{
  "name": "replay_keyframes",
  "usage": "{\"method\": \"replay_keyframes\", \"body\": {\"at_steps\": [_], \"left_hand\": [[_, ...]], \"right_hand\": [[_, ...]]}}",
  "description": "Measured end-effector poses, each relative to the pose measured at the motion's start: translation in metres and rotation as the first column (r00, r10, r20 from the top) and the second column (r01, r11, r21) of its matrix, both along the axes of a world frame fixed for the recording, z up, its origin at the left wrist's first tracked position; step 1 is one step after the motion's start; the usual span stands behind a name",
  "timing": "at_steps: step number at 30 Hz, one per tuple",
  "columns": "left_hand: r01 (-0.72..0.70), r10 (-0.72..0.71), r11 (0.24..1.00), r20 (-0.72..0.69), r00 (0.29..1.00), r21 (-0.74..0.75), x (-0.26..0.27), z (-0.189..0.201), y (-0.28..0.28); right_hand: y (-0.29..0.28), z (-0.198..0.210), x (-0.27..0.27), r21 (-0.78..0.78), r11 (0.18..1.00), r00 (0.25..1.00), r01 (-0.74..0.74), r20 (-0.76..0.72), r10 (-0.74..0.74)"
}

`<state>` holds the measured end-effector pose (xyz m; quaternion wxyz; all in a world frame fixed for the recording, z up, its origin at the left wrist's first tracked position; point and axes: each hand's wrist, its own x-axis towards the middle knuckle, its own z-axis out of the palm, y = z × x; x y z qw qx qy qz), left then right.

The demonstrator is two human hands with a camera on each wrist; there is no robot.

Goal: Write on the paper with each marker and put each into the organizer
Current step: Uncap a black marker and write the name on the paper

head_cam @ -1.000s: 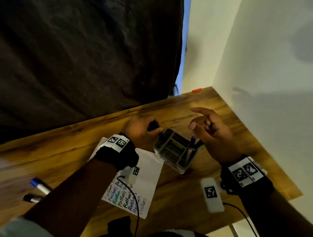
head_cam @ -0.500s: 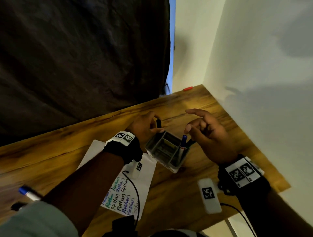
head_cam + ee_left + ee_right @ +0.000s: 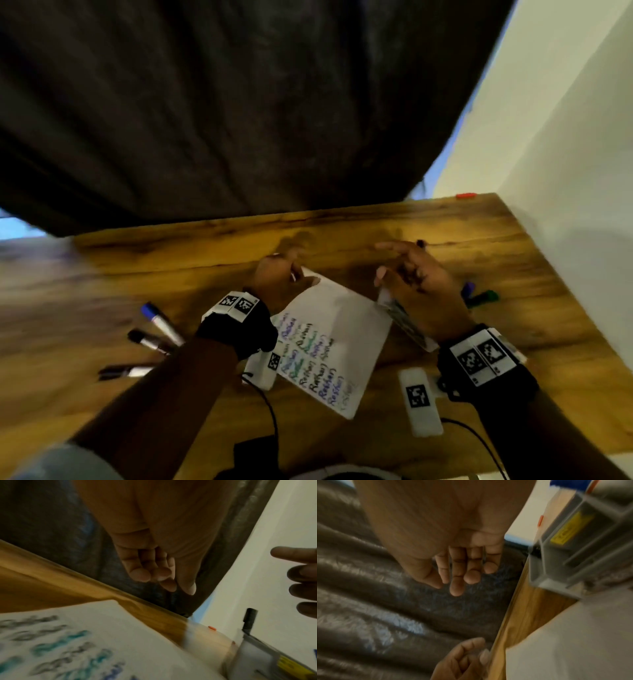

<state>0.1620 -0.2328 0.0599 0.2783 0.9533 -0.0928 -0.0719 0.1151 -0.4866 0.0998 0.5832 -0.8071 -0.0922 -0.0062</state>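
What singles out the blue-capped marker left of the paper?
On the wooden table, look left of the written-on paper, where three markers lie together. The blue-capped marker is the farthest of them, and the only one whose cap is not dark.

Organizer (image 3: 404, 320) mostly hidden under the right hand (image 3: 421, 291); blurred, illegible writing on the paper (image 3: 329, 335)

Left hand (image 3: 154, 540) empty, fingers (image 3: 140, 574) loosely curled above paper (image 3: 85, 635).
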Motion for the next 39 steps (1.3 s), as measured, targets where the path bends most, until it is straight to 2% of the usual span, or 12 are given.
{"method": "replay_keyframes", "body": {"at_steps": [6, 9, 12, 15, 18, 22, 27, 30, 32, 35, 37, 39], "left_hand": [[-0.225, 0.231, 0.971, -0.09, 0.969, 0.078, -0.074, -0.026, 0.144], [-0.376, 0.37, 0.926, -0.149, 0.917, -0.017, -0.105, -0.039, 0.197], [-0.446, 0.448, 0.894, -0.078, 0.891, 0.043, -0.129, -0.051, 0.234], [-0.428, 0.428, 0.904, -0.015, 0.904, 0.016, -0.148, -0.059, 0.257], [-0.279, 0.279, 0.959, 0.015, 0.96, 0.051, -0.16, -0.069, 0.274], [-0.339, 0.378, 0.894, -0.089, 0.921, 0.292, -0.173, -0.071, 0.287], [-0.337, 0.383, 0.885, -0.09, 0.919, 0.323, -0.182, -0.073, 0.297], [-0.379, 0.404, 0.894, -0.065, 0.913, 0.237, -0.183, -0.068, 0.301], [-0.379, 0.382, 0.924, -0.055, 0.923, 0.052, -0.177, -0.058, 0.293], [-0.298, 0.298, 0.953, -0.011, 0.955, -0.063, -0.163, -0.032, 0.263], [-0.195, 0.204, 0.973, 0.065, 0.977, -0.121, -0.153, -0.017, 0.229], [-0.095, 0.108, 0.975, 0.053, 0.993, -0.203, -0.145, -0.009, 0.195]], "right_hand": [[0.114, -0.03, 0.009, -0.241, 0.925, 0.956, -0.293, -0.056, 0.288], [0.17, -0.045, 0.005, -0.321, 0.851, 0.903, -0.415, -0.035, 0.427], [0.218, -0.065, -0.002, -0.398, 0.753, 0.838, -0.523, -0.081, 0.539], [0.26, -0.079, -0.015, -0.487, 0.642, 0.786, -0.593, -0.176, 0.593], [0.292, -0.089, -0.03, -0.526, 0.574, 0.749, -0.627, -0.206, 0.63], [0.31, -0.097, -0.037, -0.477, 0.605, 0.752, -0.637, -0.209, 0.626], [0.299, -0.098, -0.043, -0.431, 0.621, 0.745, -0.655, -0.232, 0.625], [0.281, -0.096, -0.045, -0.405, 0.654, 0.763, -0.639, -0.228, 0.605], [0.268, -0.091, -0.045, -0.398, 0.688, 0.79, -0.607, -0.213, 0.575], [0.252, -0.08, -0.044, -0.338, 0.781, 0.851, -0.524, -0.221, 0.476], [0.243, -0.069, -0.043, -0.172, 0.87, 0.872, -0.462, -0.267, 0.411], [0.233, -0.057, -0.044, 0.076, 0.9, 0.845, -0.429, -0.318, 0.43]]}}
